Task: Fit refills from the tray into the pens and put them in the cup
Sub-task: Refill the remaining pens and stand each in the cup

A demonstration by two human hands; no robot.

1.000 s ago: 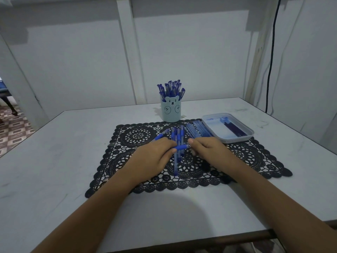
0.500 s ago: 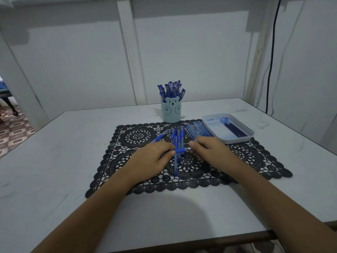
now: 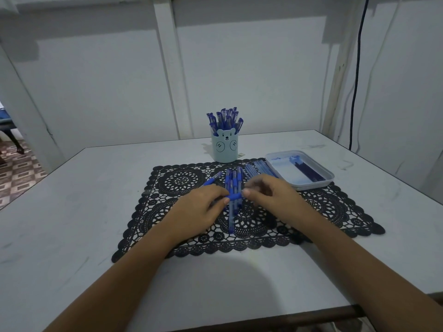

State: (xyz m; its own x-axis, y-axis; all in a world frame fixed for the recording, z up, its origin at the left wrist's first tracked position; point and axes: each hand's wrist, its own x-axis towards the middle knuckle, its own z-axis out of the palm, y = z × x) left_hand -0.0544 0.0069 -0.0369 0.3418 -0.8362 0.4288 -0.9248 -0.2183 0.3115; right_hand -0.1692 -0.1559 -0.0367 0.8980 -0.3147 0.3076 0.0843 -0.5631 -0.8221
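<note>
Mid-frame over mat (image 3: 335, 207): left hand (image 3: 201, 208) grips pen (image 3: 235, 196), right hand (image 3: 271, 200) pinches its end; align straight, twist gently.

A white table (image 3: 72, 236) spreads before me, scuffed with faint grey marks. Pale walls (image 3: 107, 92) close in behind it, split by a white upright post (image 3: 167, 68). A black cable (image 3: 356, 80) hangs down on the right. Far left lie patterned floor tiles (image 3: 16, 173) and a dark chair leg (image 3: 15, 142) — the light is dim and bluish.
</note>
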